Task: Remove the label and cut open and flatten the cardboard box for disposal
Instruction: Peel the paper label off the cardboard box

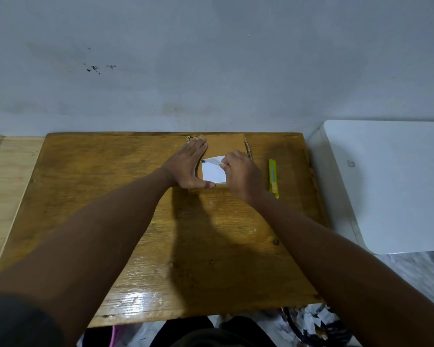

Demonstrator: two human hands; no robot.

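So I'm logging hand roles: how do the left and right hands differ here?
The left hand lies flat with straight fingers, pressing the cardboard box; the right hand is curled, pinching the white label by its lifted edge. Both rest over the box.

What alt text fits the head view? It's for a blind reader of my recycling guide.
A person's right hand peels the white label off a cardboard box on a wooden table, while the left hand presses the box flat. A yellow utility knife lies to the right.
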